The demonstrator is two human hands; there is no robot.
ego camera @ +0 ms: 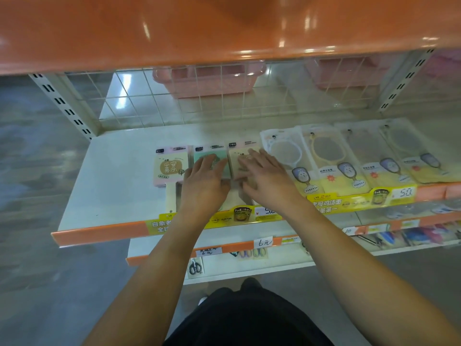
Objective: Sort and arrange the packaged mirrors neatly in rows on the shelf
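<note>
Left hand (203, 182) fingers lie flat on the green mirror pack (210, 161); right hand (265, 182) fingers spread flat on the cream pack (240, 156).

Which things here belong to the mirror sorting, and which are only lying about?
Job: pink boxed mirror; green boxed mirror under left hand; beige boxed mirror under right hand; bagged handle mirrors.
Lying about: black scissors; pink plastic baskets.

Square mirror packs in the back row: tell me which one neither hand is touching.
The pink-edged pack with the apple picture, leftmost of the three. The left hand covers the green pack; the right hand covers the cream one.
</note>
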